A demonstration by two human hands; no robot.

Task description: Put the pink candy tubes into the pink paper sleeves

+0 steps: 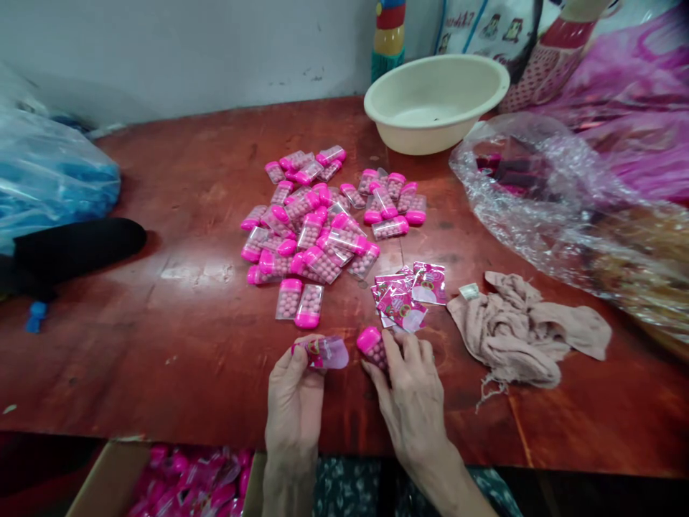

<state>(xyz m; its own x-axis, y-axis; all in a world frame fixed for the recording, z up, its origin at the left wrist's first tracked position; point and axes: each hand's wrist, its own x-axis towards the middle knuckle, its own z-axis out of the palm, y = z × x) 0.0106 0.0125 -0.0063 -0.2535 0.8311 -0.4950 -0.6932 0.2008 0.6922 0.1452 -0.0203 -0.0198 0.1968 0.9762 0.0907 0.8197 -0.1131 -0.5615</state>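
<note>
Near the table's front edge, my left hand [296, 384] pinches a pink printed sleeve label [328, 352] with a clear end, pointing right. My right hand [412, 384] has its fingers around a small clear box of pink balls with a pink cap [371, 340], just above the tabletop or resting on it; I cannot tell which. Beyond that hand lies a loose stack of flat pink printed sleeves [398, 298]. Two more small boxes [299, 303] stand apart in front of a heap of several like them [312, 233].
A cream basin [436, 108] sits at the back beside a bottle [388, 39]. On the right are a crumpled beige cloth [525, 327] and clear plastic wrap [517, 215]. A black object [80, 248] and a bag of blue items [54, 172] lie left. Below the edge is a carton [110, 480].
</note>
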